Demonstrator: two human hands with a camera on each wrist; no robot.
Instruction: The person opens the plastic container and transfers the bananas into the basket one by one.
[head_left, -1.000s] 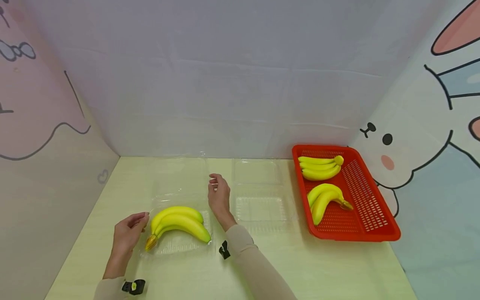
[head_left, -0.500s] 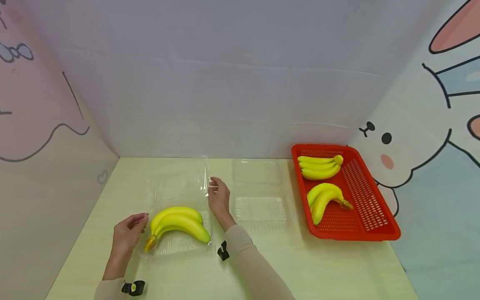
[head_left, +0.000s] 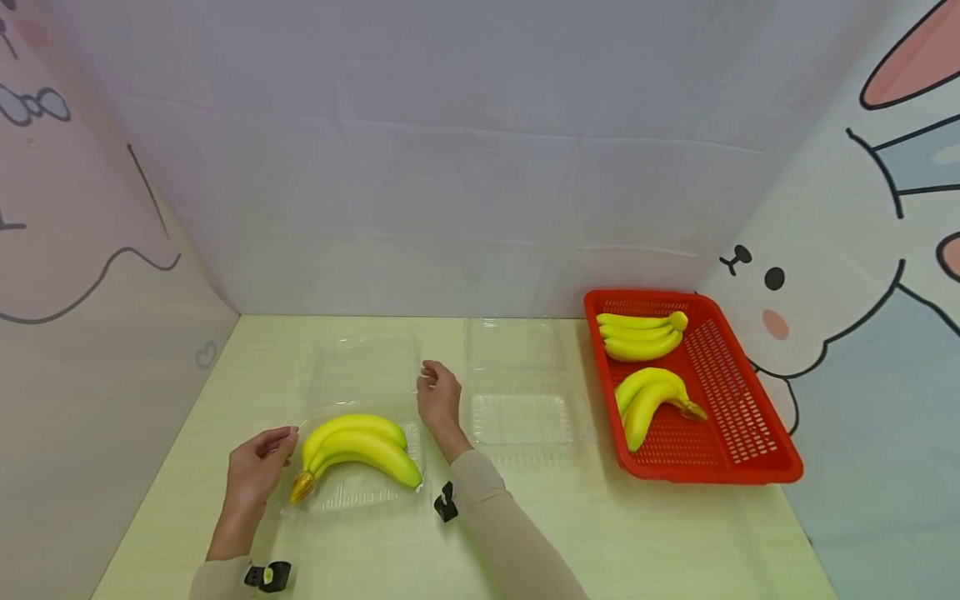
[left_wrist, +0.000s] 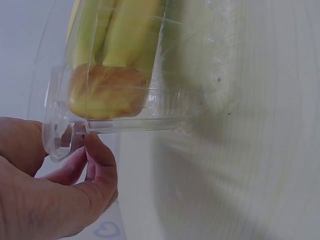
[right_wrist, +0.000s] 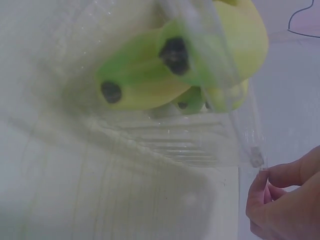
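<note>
A clear plastic clamshell box (head_left: 352,497) lies on the left of the table, with a bunch of bananas (head_left: 360,446) in its base. Its lid (head_left: 365,367) is raised behind the bananas. My left hand (head_left: 260,467) pinches the box's left rim near the banana stem, thumb and forefinger meeting there in the left wrist view. My right hand (head_left: 440,400) is at the right edge of the lid, and in the right wrist view its thumb and forefinger pinch a clear plastic edge. Dark banana tips (right_wrist: 175,56) show through the plastic in that view.
A second clear clamshell box (head_left: 521,417) stands open right of my right hand. Farther right is a red basket (head_left: 750,467) holding two banana bunches, one at the back (head_left: 637,340) and one nearer (head_left: 652,404). A white wall (head_left: 465,208) closes off the back.
The lid's top edge has come down toward the bananas, and my right hand has come slightly nearer with it. My left hand has stayed at the left rim.
</note>
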